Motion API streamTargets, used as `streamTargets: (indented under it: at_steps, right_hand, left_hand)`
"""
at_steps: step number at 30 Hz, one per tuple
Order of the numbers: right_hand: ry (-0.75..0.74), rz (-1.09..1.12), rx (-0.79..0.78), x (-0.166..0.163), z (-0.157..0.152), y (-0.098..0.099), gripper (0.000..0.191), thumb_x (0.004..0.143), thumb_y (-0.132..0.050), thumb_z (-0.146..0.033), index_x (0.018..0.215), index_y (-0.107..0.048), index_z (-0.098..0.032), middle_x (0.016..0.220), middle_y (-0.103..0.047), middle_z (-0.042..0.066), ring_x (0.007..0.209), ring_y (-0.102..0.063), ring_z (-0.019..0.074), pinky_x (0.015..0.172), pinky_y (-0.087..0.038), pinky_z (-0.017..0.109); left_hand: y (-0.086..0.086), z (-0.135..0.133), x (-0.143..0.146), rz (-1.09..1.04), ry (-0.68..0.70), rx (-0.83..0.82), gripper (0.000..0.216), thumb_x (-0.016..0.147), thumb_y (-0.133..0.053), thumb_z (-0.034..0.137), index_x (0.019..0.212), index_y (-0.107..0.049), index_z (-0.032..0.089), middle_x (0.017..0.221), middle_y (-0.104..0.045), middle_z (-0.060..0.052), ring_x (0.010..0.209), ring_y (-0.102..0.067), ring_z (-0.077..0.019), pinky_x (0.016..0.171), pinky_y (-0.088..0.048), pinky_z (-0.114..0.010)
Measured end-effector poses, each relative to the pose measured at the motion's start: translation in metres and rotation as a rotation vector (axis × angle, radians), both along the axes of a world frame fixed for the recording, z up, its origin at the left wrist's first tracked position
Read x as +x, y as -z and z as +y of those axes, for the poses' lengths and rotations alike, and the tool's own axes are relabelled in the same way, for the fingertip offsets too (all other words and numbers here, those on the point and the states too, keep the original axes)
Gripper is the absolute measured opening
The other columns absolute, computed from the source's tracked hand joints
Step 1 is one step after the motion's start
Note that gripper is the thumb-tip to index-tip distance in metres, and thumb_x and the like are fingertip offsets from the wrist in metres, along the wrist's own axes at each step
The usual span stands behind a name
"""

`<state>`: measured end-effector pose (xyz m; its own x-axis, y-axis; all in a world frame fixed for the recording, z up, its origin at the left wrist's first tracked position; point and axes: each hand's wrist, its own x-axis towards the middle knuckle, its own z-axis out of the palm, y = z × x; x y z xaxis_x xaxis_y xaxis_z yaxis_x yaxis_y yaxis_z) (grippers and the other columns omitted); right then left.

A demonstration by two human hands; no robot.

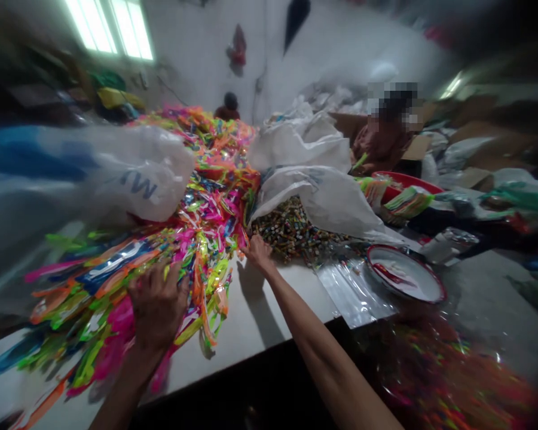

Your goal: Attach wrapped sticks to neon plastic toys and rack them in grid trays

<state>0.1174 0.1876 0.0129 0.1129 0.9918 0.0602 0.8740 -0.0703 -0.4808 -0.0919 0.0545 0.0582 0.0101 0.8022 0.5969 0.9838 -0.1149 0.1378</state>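
Bright plastic strips in pink, orange, yellow and green lie in a heap across the white table. My left hand rests over the near part of the heap, fingers apart and slightly bent. Reaching farther forward, my right hand is at the heap's right edge with its fingers curled together; what they hold is too blurred to make out. Just right of that hand, a white sack lies with its mouth towards me. Many small stick-like pieces spill from it.
A white, red-rimmed enamel plate holds a red-and-white item. Clear plastic bags lie beside it. A large plastic sack bulges at left. Another person sits behind a red basin; someone else's head shows farther back.
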Motion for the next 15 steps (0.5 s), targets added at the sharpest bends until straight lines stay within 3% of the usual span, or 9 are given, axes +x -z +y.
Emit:
streamTargets:
  at_steps: [4, 9, 12, 15]
  right_hand:
    - [-0.035, 0.014, -0.021, -0.020, 0.018, 0.013, 0.043, 0.078, -0.055, -0.017, 0.119, -0.049, -0.007, 0.122, -0.052, 0.022, 0.108, -0.052, 0.0290, 0.088, -0.036, 0.039]
    - [-0.034, 0.089, -0.029, -0.008, 0.011, 0.020, 0.035, 0.080, -0.053, -0.020, 0.111, -0.052, -0.005, 0.101, -0.062, 0.023, 0.096, -0.057, 0.0303, 0.079, -0.039, 0.039]
    - [-0.065, 0.208, -0.054, 0.011, -0.010, 0.021, 0.023, 0.082, -0.049, -0.026, 0.098, -0.056, -0.011, 0.086, -0.065, 0.014, 0.081, -0.060, 0.0235, 0.067, -0.042, 0.031]
    - [-0.148, 0.421, -0.112, 0.023, -0.046, 0.024, 0.024, 0.086, -0.042, -0.034, 0.088, -0.055, -0.014, 0.065, -0.060, 0.003, 0.054, -0.054, 0.0130, 0.052, -0.041, 0.023]
  left_hand:
    - [0.024, -0.008, 0.039, -0.176, 0.291, -0.050, 0.024, 0.083, -0.046, 0.024, 0.100, -0.064, 0.022, 0.114, -0.060, -0.012, 0.113, -0.050, -0.0295, 0.104, -0.018, -0.050]
    - [0.039, -0.013, 0.073, -0.526, 0.534, -0.313, 0.019, 0.083, -0.048, 0.026, 0.089, -0.066, 0.023, 0.099, -0.065, -0.009, 0.098, -0.057, -0.0256, 0.093, -0.035, -0.044]
    - [0.045, -0.004, 0.080, -0.886, 0.507, -0.538, 0.019, 0.080, -0.053, 0.035, 0.086, -0.064, 0.021, 0.092, -0.065, -0.008, 0.089, -0.058, -0.0226, 0.081, -0.043, -0.037]
    - [0.052, 0.010, 0.089, -1.331, 0.313, -0.797, 0.037, 0.076, -0.057, 0.046, 0.101, -0.059, 0.019, 0.091, -0.064, -0.007, 0.077, -0.059, -0.0176, 0.065, -0.046, -0.030]
